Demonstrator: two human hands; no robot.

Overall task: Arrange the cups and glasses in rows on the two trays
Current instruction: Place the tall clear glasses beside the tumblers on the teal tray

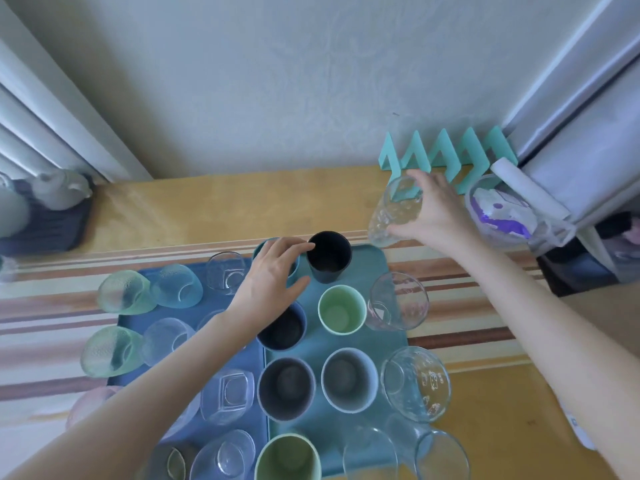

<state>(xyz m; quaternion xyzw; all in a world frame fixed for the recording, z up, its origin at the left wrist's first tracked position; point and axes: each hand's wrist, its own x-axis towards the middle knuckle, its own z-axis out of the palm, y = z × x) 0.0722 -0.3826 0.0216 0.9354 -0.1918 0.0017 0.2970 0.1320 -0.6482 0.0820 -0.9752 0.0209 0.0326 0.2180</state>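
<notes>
A striped cloth (467, 327) covers the wooden table (207, 206); beyond the teal tray (377, 268), a dimpled glass (394, 213) is gripped by the right hand (436, 213), while the left hand (273, 271) is spread over a teal cup (260, 249).

The left hand (273, 271) covers most of a teal cup (265, 244) and the far rim of a dark cup (282, 329) beneath its wrist, its forearm hides part of the blue tray (194, 271), and the bottom edge cuts off the green cup (287, 457) and glasses (440, 455) nearest the person.

Soft, even daylight, bright with faint shadows. Wide-angle distortion bends the frame's edges. Lower corners look blurred.
</notes>
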